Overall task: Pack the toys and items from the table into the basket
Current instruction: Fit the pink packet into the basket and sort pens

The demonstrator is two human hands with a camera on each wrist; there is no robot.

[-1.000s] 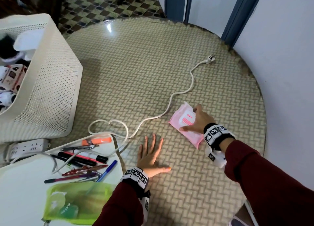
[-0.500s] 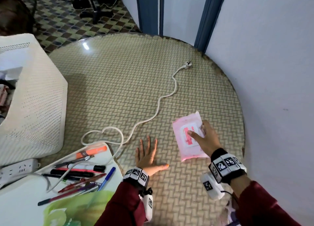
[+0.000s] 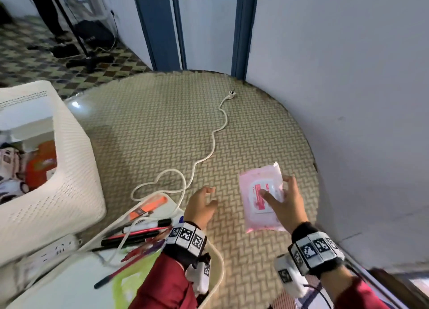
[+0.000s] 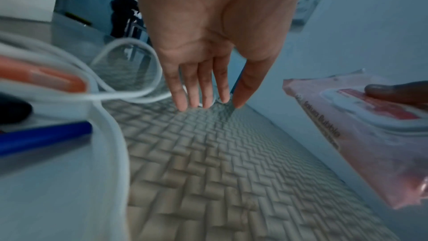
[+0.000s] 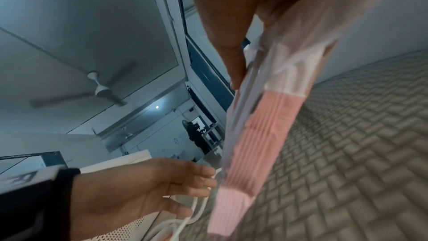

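Right hand (image 3: 286, 200) grips the flat pink plastic wipes packet (image 3: 260, 198), thumb on its white label flap, fingers round the right edge; packet is lifted off the round woven-pattern table (image 3: 151, 132), long axis running near to far, label up. Left hand (image 3: 200, 206) hovers empty beside it, fingers relaxed and slightly spread. Farther left stands the white perforated plastic basket (image 3: 69, 169), well apart from the packet.

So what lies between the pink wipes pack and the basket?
In the head view, the left hand and the white cord's loop lie between wipes pack and basket.
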